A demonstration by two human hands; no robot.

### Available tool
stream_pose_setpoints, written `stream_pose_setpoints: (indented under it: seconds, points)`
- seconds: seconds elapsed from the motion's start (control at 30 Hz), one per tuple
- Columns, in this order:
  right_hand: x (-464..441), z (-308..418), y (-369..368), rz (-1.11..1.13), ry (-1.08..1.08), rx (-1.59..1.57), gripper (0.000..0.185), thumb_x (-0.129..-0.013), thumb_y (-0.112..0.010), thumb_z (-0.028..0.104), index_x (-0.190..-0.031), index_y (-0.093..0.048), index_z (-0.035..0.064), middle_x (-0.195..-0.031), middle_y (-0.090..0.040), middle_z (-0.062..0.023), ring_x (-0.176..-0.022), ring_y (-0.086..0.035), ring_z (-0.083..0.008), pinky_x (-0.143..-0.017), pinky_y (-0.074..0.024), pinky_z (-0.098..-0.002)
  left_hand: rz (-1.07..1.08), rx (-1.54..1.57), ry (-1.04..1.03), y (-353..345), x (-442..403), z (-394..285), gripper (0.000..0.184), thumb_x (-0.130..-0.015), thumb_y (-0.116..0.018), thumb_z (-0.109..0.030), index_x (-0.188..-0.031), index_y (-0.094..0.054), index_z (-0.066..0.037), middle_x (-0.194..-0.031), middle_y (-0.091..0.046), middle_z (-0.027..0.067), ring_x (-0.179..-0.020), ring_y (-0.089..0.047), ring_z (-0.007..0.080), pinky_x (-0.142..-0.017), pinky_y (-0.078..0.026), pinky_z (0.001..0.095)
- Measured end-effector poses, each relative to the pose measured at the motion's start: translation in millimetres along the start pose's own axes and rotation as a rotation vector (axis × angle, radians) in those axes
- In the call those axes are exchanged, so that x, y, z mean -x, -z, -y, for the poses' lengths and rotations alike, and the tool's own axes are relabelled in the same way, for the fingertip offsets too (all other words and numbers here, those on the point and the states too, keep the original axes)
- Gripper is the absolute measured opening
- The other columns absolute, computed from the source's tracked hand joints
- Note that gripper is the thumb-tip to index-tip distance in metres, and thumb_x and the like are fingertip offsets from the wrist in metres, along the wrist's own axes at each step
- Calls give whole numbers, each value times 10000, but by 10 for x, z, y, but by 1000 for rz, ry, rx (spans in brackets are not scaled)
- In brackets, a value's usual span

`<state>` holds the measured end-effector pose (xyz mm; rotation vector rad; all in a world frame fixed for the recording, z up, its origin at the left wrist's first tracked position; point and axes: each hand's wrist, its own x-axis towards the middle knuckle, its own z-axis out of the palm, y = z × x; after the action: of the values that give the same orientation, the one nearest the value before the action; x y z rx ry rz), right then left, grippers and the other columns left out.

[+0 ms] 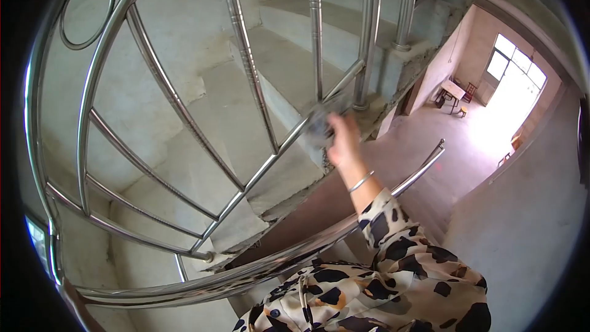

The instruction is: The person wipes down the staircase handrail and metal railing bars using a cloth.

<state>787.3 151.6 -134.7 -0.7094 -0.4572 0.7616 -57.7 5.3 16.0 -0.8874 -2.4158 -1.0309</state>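
My right hand reaches out to the stair railing with its fingers closed on a grey cloth, both blurred by motion. The cloth is pressed against the slanted lower rail, near the foot of an upright bar. A metal bangle circles my wrist, below a spotted sleeve. I do not see my left hand; a brownish shape at the lower left edge cannot be made out.
Curved steel bars fan out ahead, with concrete steps behind them. A thick handrail crosses in front of my body. Down to the right lies a lower floor with a small table and a bright doorway.
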Motion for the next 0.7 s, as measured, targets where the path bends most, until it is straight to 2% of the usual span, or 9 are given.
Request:
stream_pose_setpoints:
  seconds: [0.07, 0.23, 0.3, 0.33, 0.37, 0.43, 0.47, 0.6, 0.7]
  points:
    - [-170, 480, -161, -109, 3, -143, 497, -756, -577, 162, -1205, -390, 57, -1164, -461, -71, -1008, -461, -190, -826, -390, -378, 6, -6, 6, 5, 19, 83, 478, -759, -552, -392, -1026, -572, 4, -882, -593, 198, -794, -577, 285, -686, -458, 390]
    - [-512, 502, -353, -236, 0, -192, 696, -730, -570, 201, -1338, -230, 190, -1288, -361, -4, -1088, -400, -191, -929, -264, -466, 24, -8, 29, -15, 105, 266, 487, -753, -545, -367, -1044, -551, 24, -912, -583, 210, -823, -567, 295, -717, -443, 391]
    - [-359, 261, -375, -357, -97, -145, 327, -757, -530, 176, -1073, -450, 203, -1110, -463, 5, -969, -487, -217, -787, -374, -480, 30, -2, 30, -47, 119, 265, 491, -750, -542, -357, -1051, -543, 32, -924, -579, 215, -834, -563, 299, -729, -437, 391]
    - [-160, 123, -405, -303, -90, -81, 313, -740, -530, 163, -1042, -451, 187, -1096, -462, 8, -918, -485, -206, -762, -387, -481, 35, 1, 26, -72, 115, 246, 494, -749, -541, -352, -1054, -539, 36, -930, -577, 217, -840, -560, 301, -735, -434, 391]
    - [0, -114, -391, -186, -9, -232, 315, -721, -543, 117, -1017, -448, 167, -1036, -475, 1, -886, -481, -182, -754, -413, -420, 42, 2, 16, -95, 106, 188, 496, -748, -539, -347, -1058, -534, 41, -936, -575, 219, -846, -558, 303, -741, -431, 391]
    - [386, -372, -412, -54, -6, -125, 419, -697, -532, -15, -1083, -414, 96, -1018, -502, -39, -932, -487, -164, -820, -401, -309, 59, 6, -11, -147, 68, 49, 501, -746, -537, -337, -1065, -526, 49, -948, -571, 224, -857, -554, 307, -754, -425, 391]
    - [502, -536, -365, -56, -97, -18, 503, -698, -536, -26, -1169, -375, 48, -1025, -481, -63, -921, -473, -152, -813, -393, -282, 66, 10, -22, -162, 39, -18, 503, -745, -535, -332, -1068, -522, 53, -953, -569, 226, -863, -552, 309, -760, -422, 391]
    - [795, -672, -263, 180, -455, -29, 501, -704, -582, 32, -1159, -373, 17, -986, -494, -74, -884, -485, -140, -740, -419, -270, 73, 25, -47, -131, -57, -140, 513, -740, -530, -312, -1082, -505, 69, -977, -561, 235, -886, -544, 318, -784, -410, 392]
    - [553, -385, -248, 83, -182, 197, 326, -714, -595, 83, -999, -454, 8, -908, -534, -67, -816, -523, -150, -732, -442, -302, 65, 32, -43, 286, 654, -1233, 521, -737, -525, -297, -1093, -493, 82, -995, -555, 242, -903, -537, 324, -803, -401, 392]
